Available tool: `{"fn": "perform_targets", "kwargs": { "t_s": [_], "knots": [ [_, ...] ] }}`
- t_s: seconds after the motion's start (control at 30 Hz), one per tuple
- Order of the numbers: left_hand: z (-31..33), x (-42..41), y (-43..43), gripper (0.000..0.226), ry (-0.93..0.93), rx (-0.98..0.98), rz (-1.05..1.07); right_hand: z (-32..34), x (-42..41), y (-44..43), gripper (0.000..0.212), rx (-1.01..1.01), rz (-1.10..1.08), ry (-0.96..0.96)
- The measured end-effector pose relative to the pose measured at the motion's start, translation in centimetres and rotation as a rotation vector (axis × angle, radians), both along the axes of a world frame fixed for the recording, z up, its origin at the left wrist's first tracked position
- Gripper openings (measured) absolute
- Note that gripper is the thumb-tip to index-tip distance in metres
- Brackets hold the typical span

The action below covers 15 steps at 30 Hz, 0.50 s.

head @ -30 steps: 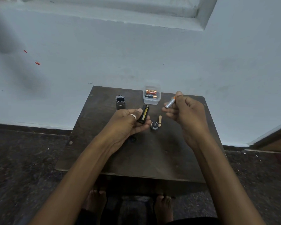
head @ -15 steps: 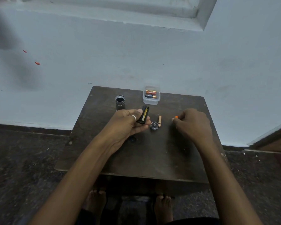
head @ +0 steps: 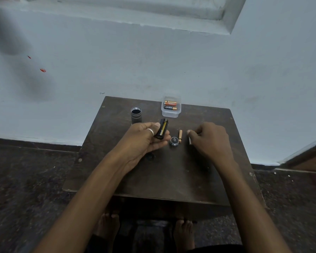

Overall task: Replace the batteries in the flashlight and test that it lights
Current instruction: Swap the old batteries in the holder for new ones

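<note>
My left hand holds a black battery holder with a yellow-striped cell in it, just above the small dark table. My right hand rests low on the table, its fingertips pinched on a silver battery that lies against the tabletop. An orange battery and the round tail cap lie between my hands. The open flashlight body stands upright at the back left.
A clear plastic tub with two batteries, one orange and one black, sits at the table's back edge against the pale wall. My bare feet show under the front edge. Dark speckled floor surrounds the table.
My right hand came down from chest height to the tabletop, bringing the silver battery with it. My left hand and the battery holder stayed put.
</note>
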<state>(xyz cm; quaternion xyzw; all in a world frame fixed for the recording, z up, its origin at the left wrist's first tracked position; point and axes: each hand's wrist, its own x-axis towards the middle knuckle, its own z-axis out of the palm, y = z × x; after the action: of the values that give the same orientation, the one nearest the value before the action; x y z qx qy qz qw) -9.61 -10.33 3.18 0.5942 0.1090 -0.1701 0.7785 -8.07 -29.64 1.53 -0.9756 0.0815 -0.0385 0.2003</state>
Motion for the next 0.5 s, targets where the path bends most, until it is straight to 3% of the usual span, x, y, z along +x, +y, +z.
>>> {"fn": "perform_targets", "kwargs": {
  "t_s": [0.13, 0.23, 0.3, 0.37, 0.5],
  "knots": [
    [-0.1, 0.1, 0.1, 0.022, 0.012, -0.040, 0.005, 0.9, -0.2, 0.1, 0.028, 0.122, 0.032, -0.111],
    [-0.1, 0.1, 0.1, 0.023, 0.009, -0.089, 0.004, 1.9, -0.4, 0.9, 0.013, 0.442, 0.184, -0.093],
    [0.0, 0.1, 0.0, 0.025, 0.004, -0.116, -0.010, 2.1, -0.6, 1.5, 0.037, 0.575, 0.314, -0.020],
    [0.0, 0.1, 0.0, 0.027, 0.005, -0.131, -0.017, 2.0, -0.9, 2.2, 0.053, 0.582, 0.399, -0.015],
    [0.0, 0.1, -0.1, 0.028, 0.007, -0.099, -0.011, 1.9, -1.2, 3.1, 0.059, 0.502, 0.431, -0.130]
  ]
}}
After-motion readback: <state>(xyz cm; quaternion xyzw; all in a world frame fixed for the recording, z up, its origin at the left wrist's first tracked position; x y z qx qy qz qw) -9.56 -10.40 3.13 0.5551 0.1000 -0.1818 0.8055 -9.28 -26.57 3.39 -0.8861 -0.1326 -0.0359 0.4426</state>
